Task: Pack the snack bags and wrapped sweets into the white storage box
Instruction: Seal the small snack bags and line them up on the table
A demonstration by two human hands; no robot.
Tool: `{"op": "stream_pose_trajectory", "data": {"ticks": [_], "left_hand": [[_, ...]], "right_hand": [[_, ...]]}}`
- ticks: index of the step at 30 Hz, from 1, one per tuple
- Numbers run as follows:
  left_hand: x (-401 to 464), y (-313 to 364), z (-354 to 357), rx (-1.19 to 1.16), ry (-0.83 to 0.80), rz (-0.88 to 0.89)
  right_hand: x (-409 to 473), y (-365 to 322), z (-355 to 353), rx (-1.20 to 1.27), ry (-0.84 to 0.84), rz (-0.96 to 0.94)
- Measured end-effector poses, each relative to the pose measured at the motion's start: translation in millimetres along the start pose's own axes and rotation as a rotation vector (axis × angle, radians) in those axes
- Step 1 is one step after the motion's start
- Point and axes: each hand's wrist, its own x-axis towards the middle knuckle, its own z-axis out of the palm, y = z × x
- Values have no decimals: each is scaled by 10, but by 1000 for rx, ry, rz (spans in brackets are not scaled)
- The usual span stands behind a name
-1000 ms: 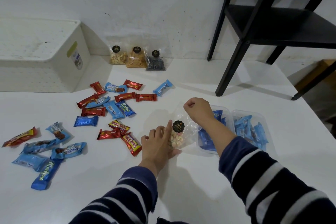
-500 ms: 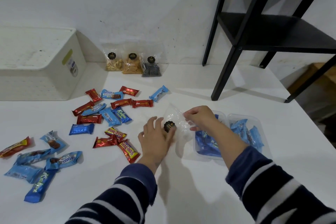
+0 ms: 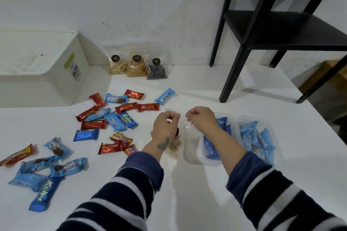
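A clear snack bag (image 3: 187, 133) of pale puffs with a black round sticker hangs upright just above the white table. My left hand (image 3: 165, 125) pinches its top left corner and my right hand (image 3: 201, 120) pinches its top right corner. Three more snack bags (image 3: 137, 66) lean on the wall at the back. Several red and blue wrapped sweets (image 3: 110, 116) lie scattered left of my hands, with more sweets (image 3: 43, 170) near the left edge. The white storage box (image 3: 37, 69) stands at the far left, lid-side top showing.
Two clear plastic tubs (image 3: 236, 137) filled with blue wrapped sweets sit right of my hands. A black shelf frame (image 3: 244, 47) stands on the table at the back right. The table's right edge (image 3: 319, 118) drops off beside a brown box.
The bag lay flat under my hands a second ago. Both hands have since taken its top corners and lifted it upright. The camera tilted slightly downward.
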Motion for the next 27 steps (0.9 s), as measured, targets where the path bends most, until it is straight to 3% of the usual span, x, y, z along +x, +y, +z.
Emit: {"op": "stream_pose_trajectory", "data": {"ticks": [2,4,8,11,14,18,23,27], "left_hand": [[-7,-141,-74,214,91,149],[-31,-373,-166,358,43,220],[-48,-721,-274,287,-215,126],[-36,-712,-279,248,-156,99],[-36,-710,-297,297,-91,141],[5,-782,-344,282,-138,129],[315,-788,-351,576,-48,239],[575,-804,-272,856,-174,265]], "right_hand": [[18,-4,31,28,-5,-36],[43,-4,42,56,-16,-45],[43,-40,109,98,0,-59],[-86,47,272,95,86,-122],[-255,224,532,123,37,-171],[-205,275,674,243,-28,-8],[216,109,444,94,49,-62],[762,-102,101,24,112,-121]]}}
